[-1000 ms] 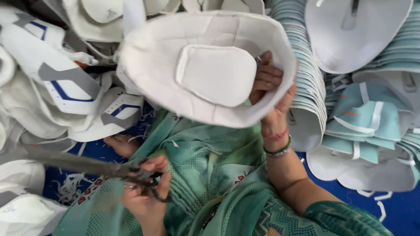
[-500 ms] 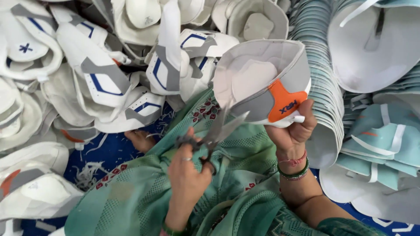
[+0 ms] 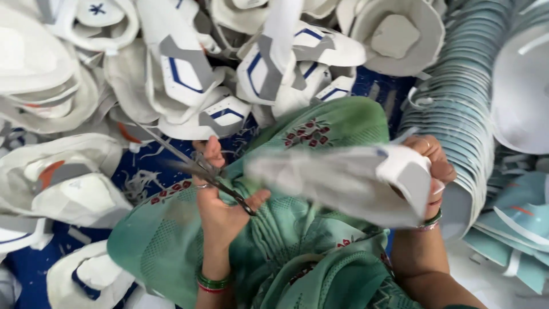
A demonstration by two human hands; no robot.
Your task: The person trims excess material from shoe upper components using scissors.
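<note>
Scissors point(image 3: 194, 166) are being gripped closed-fisted by the left hand point(image 3: 220, 209), blades pointing up-left, while to its right a blurred white and grey shoe upper point(image 3: 337, 183), long axis level, is being pinched by the right hand point(image 3: 432, 169) beside stacked teal pieces point(image 3: 457, 109)

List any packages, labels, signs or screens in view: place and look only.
None of those show. Only printed patches on workpieces:
White moulded piece, blurred, in the right hand: grey patch near its right end.
White pieces piled at top: grey and blue outlined patches.
White piece at left: orange and grey patches.
Left hand holds scissors.
</note>
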